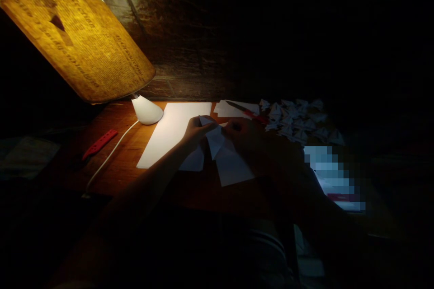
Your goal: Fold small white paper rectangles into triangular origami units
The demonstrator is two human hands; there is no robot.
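Folded paper was over the middle of the table, where the left hand and the right hand, both nearly closed, pinched its sides, and careful creasing seemed to require edges matched first.

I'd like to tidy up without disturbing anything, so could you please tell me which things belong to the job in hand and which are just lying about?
For the job, it seems:
- folded paper, held by the left hand and right hand
- white sheets
- small folded pieces
- lamp
- red-handled blade

Probably just lying about:
- red tool left of the lamp
- blurred, glowing item at right
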